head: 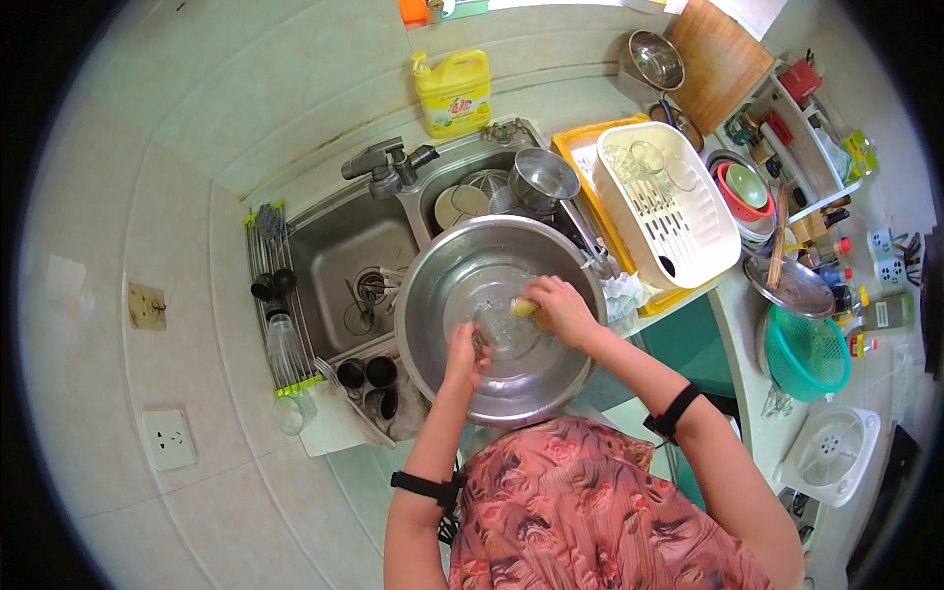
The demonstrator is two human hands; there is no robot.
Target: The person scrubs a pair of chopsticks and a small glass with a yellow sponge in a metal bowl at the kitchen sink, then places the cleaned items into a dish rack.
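Observation:
A large stainless steel basin point(509, 398) stands before me, resting partly over the sink's front edge. Inside it my left hand point(466, 355) is closed around the edge of a clear glass item point(490, 324), whose exact shape I cannot tell. Close to its right, my right hand point(559, 310) grips a yellow sponge point(524, 307) beside the glass. Some liquid seems to lie in the basin, under both hands.
Left of the basin, a steel sink bowl point(317, 287) holds a glass and utensils. Behind it, a saucepan point(544, 177) sits over the second bowl. A white dish rack point(708, 258) with glasses stands right. Black cups point(381, 372) are front left; a yellow detergent jug point(456, 96) stands by the wall.

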